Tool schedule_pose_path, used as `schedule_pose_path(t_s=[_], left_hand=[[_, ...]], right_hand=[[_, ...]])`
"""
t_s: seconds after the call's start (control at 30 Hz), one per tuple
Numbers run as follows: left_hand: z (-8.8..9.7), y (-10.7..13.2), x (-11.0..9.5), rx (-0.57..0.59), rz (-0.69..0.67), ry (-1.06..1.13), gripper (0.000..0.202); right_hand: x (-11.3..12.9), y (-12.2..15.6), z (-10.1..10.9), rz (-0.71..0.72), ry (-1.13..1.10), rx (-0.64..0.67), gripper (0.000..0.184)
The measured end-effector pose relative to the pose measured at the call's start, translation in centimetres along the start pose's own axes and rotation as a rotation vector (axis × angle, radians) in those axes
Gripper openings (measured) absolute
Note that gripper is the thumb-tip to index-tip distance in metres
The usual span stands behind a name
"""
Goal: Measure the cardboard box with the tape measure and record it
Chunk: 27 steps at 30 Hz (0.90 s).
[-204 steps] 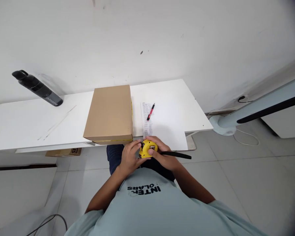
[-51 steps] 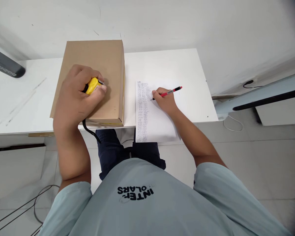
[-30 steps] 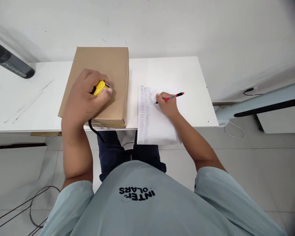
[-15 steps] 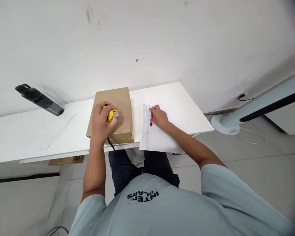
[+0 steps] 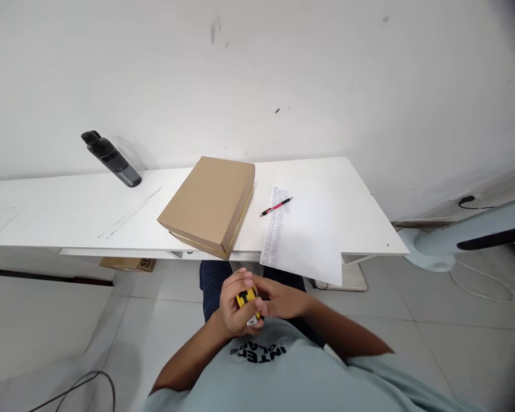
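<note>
You had both hands together in front of your shirt [image 5: 283, 380], just short of the desk [image 5: 72, 212]. Your left hand [image 5: 236, 306] was curled around the yellow and black tape measure [image 5: 246, 297], fingers over its top and thumb across the side nearest you. Your right hand [image 5: 283, 298] met it from the other side, its fingers bent and partly covered; whether they gripped the tape measure or only rested against it, I could not tell.

On the desk, the brown box [image 5: 210, 197] sat closed and turned at an angle, with its near corner at the front edge. To its right lay the sheet of paper [image 5: 311, 240], written on down its left side, its lower end hanging past the desk's edge. The red and black pen [image 5: 276, 207] lay slantwise over the writing, one end poking out beyond the sheet's left side. A dark bottle [image 5: 111, 160] stood farther left, near the wall [image 5: 175, 74].
</note>
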<state>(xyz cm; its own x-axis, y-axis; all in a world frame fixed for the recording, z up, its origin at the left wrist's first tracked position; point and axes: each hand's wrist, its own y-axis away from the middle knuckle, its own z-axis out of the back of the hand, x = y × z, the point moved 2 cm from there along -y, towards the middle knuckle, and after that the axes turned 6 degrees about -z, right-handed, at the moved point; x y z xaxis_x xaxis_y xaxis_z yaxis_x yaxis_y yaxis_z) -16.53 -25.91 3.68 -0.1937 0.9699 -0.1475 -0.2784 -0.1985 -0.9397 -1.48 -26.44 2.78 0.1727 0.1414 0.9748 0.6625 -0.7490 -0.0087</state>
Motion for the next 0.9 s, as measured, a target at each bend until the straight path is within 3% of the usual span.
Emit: schedule_pose_path(t_s=[0.13,0.23,0.3,0.33,0.4,0.47,0.53,0.63,0.73,0.8,0.9], left_hand=[[0.6,-0.1,1.1,0.171,0.037,-0.188,0.037],[2.6,0.2,2.9,0.181,0.009,-0.320,0.042],[4.8,0.1,5.6,0.070,0.080,-0.440,0.045],[6.1,0.1,7.3,-0.016,0.179,-0.503,0.048],[8.5,-0.1,11.1,-0.221,0.520,-0.511,0.061],[9.7,0.0,14.3,-0.317,0.861,-0.236,0.070],[9.6,0.2,15.8,-0.335,1.054,0.074,0.083],[8.3,1.0,14.9,-0.358,1.141,0.261,0.086],[6.8,1.7,11.6,-0.311,1.122,0.200,0.074],[6.2,1.4,8.6,-0.280,0.971,0.003,0.054],[5.2,-0.3,4.1,-0.220,0.538,-0.231,0.036]], right_hand=[[-3.0,0.2,-1.3,-0.018,-0.421,-0.386,0.061],[-3.9,0.9,-0.5,-0.031,-0.559,-0.469,0.056],[-4.0,1.4,0.3,-0.026,-0.571,-0.477,0.051],[-3.9,1.6,0.7,-0.018,-0.570,-0.478,0.050],[-3.5,1.8,1.2,0.005,-0.564,-0.493,0.047],[-3.1,1.7,1.6,0.017,-0.553,-0.508,0.051],[-2.6,1.5,1.8,0.019,-0.546,-0.521,0.063],[-1.9,1.8,2.4,0.033,-0.538,-0.520,0.073],[-1.1,3.3,3.0,0.068,-0.455,-0.522,0.071],[-0.4,4.5,3.2,0.077,-0.331,-0.557,0.068],[1.0,5.5,2.4,0.065,-0.152,-0.597,0.072]])
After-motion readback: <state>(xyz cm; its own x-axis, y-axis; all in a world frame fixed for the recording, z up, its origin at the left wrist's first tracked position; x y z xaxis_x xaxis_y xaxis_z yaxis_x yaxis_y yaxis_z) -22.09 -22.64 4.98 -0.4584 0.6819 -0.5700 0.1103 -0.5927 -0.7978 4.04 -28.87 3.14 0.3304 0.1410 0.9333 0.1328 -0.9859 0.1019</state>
